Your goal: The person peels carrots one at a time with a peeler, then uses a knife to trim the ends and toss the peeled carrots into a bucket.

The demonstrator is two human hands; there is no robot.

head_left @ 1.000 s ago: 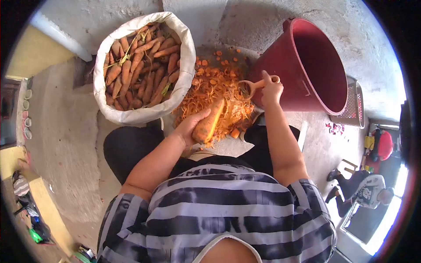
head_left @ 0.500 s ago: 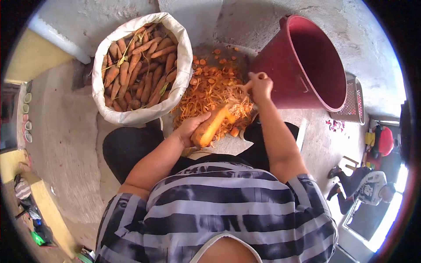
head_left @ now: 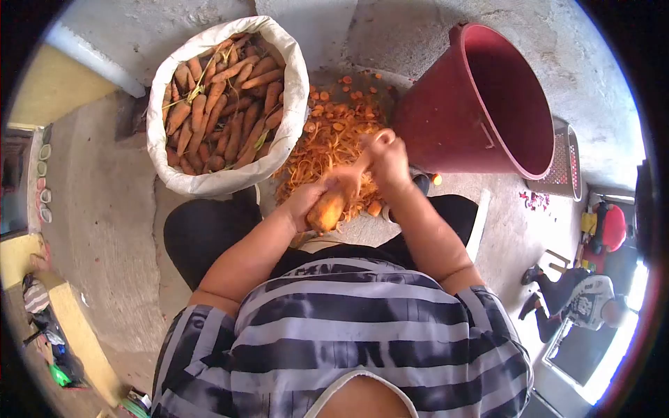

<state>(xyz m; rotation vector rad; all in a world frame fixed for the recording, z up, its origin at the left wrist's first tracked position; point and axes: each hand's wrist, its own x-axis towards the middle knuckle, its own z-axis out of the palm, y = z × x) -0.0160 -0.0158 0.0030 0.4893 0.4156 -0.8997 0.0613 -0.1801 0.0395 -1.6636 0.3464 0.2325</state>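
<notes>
A thick, partly peeled carrot lies in my left hand, its near end pointing toward my lap. The fingers of my left hand wrap round its side. My right hand is closed on a peeler with a pale orange handle; its working end is smeared by motion and overlaps the carrot's far end. Below both hands spreads a heap of orange peelings with cut carrot ends among them.
A white sack full of unpeeled carrots stands at the left. To the right leans a large dark-red bucket, with a perforated basket behind it. Farther right a person sits near a doorway.
My right hand has come left and toward me with the peeler, which now overlaps the carrot. My left hand stays nearly in place round the carrot.
</notes>
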